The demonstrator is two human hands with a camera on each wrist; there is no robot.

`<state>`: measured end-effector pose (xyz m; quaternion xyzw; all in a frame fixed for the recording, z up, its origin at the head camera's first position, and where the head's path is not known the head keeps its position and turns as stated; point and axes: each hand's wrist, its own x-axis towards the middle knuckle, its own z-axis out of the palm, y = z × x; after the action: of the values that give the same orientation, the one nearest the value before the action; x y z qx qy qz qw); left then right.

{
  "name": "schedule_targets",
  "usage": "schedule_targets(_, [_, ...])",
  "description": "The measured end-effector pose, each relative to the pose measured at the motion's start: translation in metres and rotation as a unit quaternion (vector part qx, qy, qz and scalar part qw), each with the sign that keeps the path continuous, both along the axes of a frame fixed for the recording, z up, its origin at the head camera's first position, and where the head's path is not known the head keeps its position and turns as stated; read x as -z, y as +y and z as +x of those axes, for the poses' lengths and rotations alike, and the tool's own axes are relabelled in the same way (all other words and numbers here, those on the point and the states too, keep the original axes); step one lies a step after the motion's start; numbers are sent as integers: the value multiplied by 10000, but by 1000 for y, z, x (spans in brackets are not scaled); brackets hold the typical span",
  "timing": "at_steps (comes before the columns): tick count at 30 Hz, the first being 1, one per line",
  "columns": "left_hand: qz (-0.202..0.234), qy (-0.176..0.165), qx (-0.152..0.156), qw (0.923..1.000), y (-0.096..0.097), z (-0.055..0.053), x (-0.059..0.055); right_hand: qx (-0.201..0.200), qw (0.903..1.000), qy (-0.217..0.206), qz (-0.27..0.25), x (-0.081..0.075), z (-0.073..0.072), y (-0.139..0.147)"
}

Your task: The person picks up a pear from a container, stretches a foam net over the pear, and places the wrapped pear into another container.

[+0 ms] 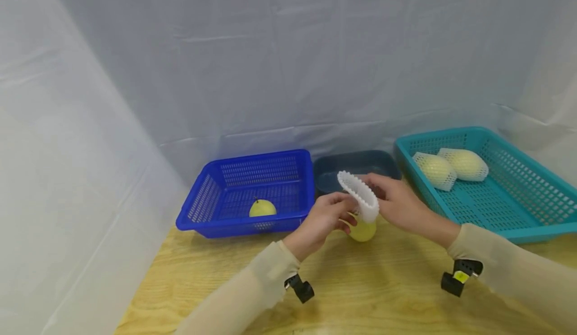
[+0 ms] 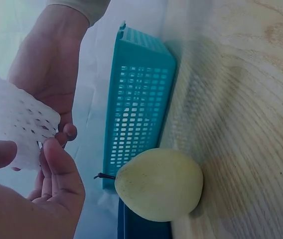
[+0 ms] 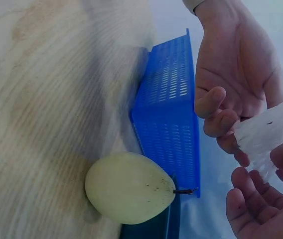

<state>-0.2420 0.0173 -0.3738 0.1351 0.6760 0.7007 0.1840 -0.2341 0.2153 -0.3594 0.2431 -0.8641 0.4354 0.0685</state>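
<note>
A white foam net sleeve (image 1: 370, 212) is held between both hands, its scalloped opening facing up in the head view. My left hand (image 1: 325, 217) grips the sleeve's left side with thumb and fingers. On the opposite side my right hand (image 1: 398, 205) pinches it, some of its fingers hidden behind the net. Below the sleeve, a bare yellow pear (image 2: 159, 184) stands upright on the table, stem up. In the right wrist view the pear (image 3: 129, 189) is apart from the hands and the net.
A blue basket (image 1: 252, 223) at the left holds another pear (image 1: 262, 208). Behind the hands is a dark blue tray (image 1: 356, 157). The teal basket (image 1: 451, 215) at the right contains two net-covered pears (image 1: 464, 164). White sheeting (image 1: 288, 64) rises behind the wooden table (image 1: 360, 290).
</note>
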Motion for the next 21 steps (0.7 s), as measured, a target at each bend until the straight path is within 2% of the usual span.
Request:
schedule_targets(6, [-3,-33,-136,9999,4,-1,4,-142,9991,-177,-366,4,5,-1])
schedule_targets(15, [4,73,-165,9998,6,0,8,-143,9981,-326,-511,12,9,-2])
schedule_targets(21, [-85,39,-331,9994,8,1,11,-138,9928,-889,-785,16,10,-3])
